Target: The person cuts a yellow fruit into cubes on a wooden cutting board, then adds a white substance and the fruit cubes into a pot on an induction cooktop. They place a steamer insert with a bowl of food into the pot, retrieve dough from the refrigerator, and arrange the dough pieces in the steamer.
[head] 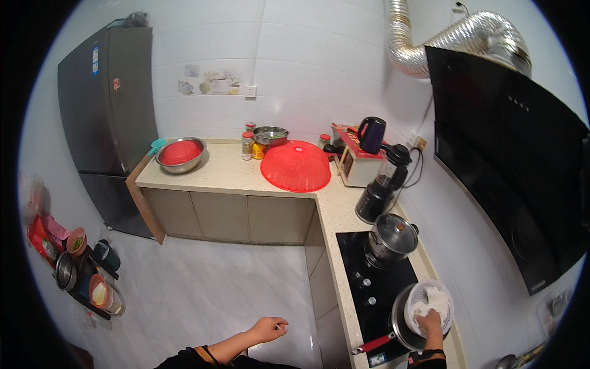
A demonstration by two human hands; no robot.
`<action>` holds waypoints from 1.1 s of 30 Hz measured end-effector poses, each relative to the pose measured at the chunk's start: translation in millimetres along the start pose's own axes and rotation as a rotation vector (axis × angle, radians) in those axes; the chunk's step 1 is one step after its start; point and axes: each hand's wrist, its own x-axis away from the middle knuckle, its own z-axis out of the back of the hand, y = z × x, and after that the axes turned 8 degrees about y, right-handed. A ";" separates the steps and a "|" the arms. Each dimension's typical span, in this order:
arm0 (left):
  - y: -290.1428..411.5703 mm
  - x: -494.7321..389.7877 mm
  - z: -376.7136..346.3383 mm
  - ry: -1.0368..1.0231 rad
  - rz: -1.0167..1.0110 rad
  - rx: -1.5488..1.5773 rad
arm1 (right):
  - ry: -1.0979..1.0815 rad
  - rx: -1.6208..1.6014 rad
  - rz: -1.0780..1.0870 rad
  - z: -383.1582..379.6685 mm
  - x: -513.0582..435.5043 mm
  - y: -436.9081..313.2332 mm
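My right hand (430, 321) grips a white cloth (433, 302) inside a white plastic colander (411, 318). The colander rests over a frying pan (397, 306) with a red handle (375, 343), on the near part of the black glass gas hob (355, 249). My left hand (268, 328) hangs above the floor, left of the counter, its fingers loosely curled with a gap between thumb and fingers. No held object can be made out in it. A lidded steel pot (391, 240) stands on the far burner.
Beyond the hob stand a blender (380, 191) and a kettle (372, 134). A red food cover (296, 168) and a steel basin (179, 167) sit on the back counter. The range hood (502, 152) overhangs at right. A low rack (85, 276) with bowls is at left.
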 end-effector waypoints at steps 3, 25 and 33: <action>-19.1 -17.1 31.4 -0.043 -0.021 -0.042 | 0.132 0.030 -0.134 26.4 15.0 -23.7; -157.4 45.0 242.0 0.295 0.231 0.054 | -0.480 -0.182 1.192 -3.4 266.2 -605.2; -198.6 114.8 288.2 0.579 0.533 0.082 | -0.848 -0.117 1.677 -85.4 341.2 -710.9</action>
